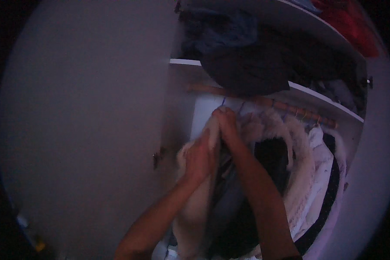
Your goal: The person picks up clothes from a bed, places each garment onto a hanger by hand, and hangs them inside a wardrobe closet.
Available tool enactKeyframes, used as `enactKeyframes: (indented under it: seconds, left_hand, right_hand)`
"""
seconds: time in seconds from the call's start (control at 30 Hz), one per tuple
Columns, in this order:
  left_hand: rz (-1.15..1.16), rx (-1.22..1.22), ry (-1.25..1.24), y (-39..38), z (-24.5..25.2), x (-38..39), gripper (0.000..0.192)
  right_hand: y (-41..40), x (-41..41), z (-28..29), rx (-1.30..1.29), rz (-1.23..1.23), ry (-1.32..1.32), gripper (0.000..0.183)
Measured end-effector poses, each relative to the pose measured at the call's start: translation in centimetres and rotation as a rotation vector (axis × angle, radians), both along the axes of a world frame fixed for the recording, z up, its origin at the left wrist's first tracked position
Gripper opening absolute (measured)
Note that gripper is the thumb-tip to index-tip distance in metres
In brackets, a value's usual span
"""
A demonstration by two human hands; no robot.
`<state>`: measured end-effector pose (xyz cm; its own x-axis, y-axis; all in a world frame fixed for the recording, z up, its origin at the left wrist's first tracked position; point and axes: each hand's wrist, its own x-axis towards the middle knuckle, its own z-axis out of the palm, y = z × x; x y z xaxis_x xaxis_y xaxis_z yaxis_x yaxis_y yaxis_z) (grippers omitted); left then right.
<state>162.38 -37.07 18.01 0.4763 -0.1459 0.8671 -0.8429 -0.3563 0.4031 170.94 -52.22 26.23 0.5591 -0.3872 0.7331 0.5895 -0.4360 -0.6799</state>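
Note:
A beige fluffy garment (195, 208) hangs at the left end of a wooden closet rod (279, 105). Near its top, just under a blue hanger hook (224, 100), my right hand (226, 120) grips the garment. My left hand (200, 159) lies against its upper part, lower and to the left; its fingers are blurred, so its hold cannot be told. Further right on the rod hang fluffy beige and pinkish garments (300, 162), a white garment (321, 169) and dark clothes (269, 162).
Above the rod, dark clothing (243, 71) droops over the white edge of a shelf (325, 99). Red cloth (351, 29) lies on a higher shelf at the upper right. A large closet door (84, 130) fills the left side, with a hinge (157, 157) near its edge.

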Motion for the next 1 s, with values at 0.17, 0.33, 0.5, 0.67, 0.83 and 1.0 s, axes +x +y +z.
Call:
enactKeyframes:
  seconds: [0.17,0.33,0.5,0.67,0.83,1.0]
  left_hand:
    - [-0.025,-0.076,-0.091,-2.6,1.2,3.4,0.048]
    - [-0.066,-0.129,-0.051,-2.4,0.3,6.4,0.052]
    - [-0.188,-0.168,-0.091,-3.0,0.0,7.8,0.051]
    - [-0.185,-0.211,-0.108,-1.3,-0.7,9.6,0.047]
    - [-0.285,-0.044,0.105,-3.2,0.2,9.5,0.04]
    - [-0.352,-0.102,0.21,-2.8,-4.6,10.2,0.044]
  right_hand:
    - [-3.0,3.0,1.8,-0.019,-0.001,0.052,0.029]
    - [-0.7,2.0,2.1,-0.117,-0.155,0.084,0.03]
    - [-4.6,6.9,0.7,-0.032,-0.255,-0.145,0.032]
    - [0.0,3.9,1.3,-0.332,-0.479,0.055,0.033]
    - [-7.2,7.3,1.4,-0.791,-0.748,0.305,0.032]
    - [-6.1,3.0,-1.0,-1.356,-0.833,0.391,0.031]
